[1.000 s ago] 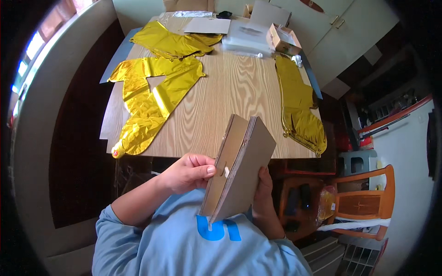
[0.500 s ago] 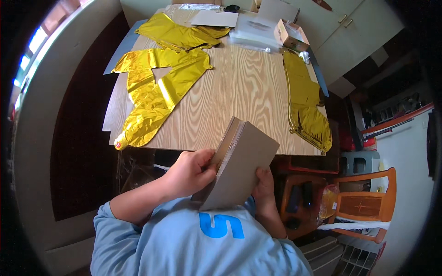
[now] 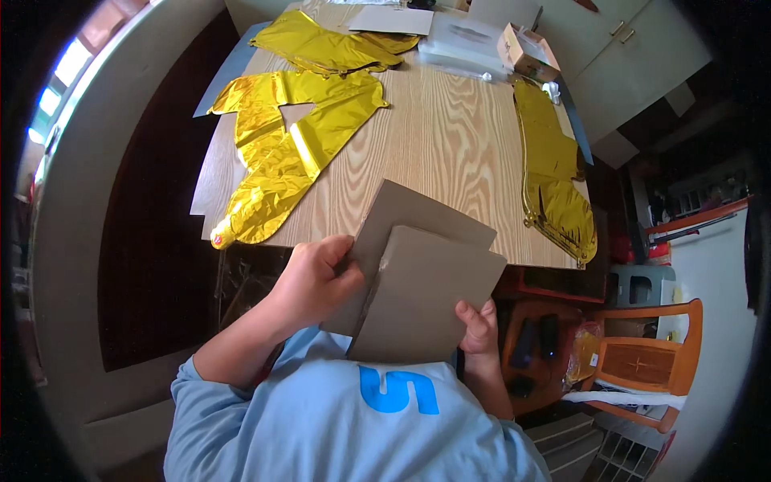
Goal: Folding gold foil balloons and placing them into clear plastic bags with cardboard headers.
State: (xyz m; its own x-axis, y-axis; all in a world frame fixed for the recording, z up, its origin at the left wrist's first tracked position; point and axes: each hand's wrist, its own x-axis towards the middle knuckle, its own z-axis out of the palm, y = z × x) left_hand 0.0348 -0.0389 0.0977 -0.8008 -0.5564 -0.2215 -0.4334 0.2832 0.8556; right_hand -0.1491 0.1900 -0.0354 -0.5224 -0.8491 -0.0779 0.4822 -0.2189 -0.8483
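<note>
Over the table's near edge, close to my chest, I hold grey-brown cardboard sheets. My left hand pinches the left edge of the rear cardboard sheet, thumb on its front side. Overlapping it from the front is a smaller-looking cardboard piece, tilted and with a worn left edge. My right hand grips this front piece at its lower right corner, thumb on the face and the other fingers mostly behind. How many sheets are in each hand I cannot tell.
On the wood-grain table lie flat gold foil balloons: one left, one far left, one right. At the back are clear plastic bags, a small open box and a white sheet. A wooden chair stands right.
The cardboard, held together and edge-on before, is now spread into two offset parts facing me. My left hand has drawn the rear sheet leftward. The view has shifted slightly.
</note>
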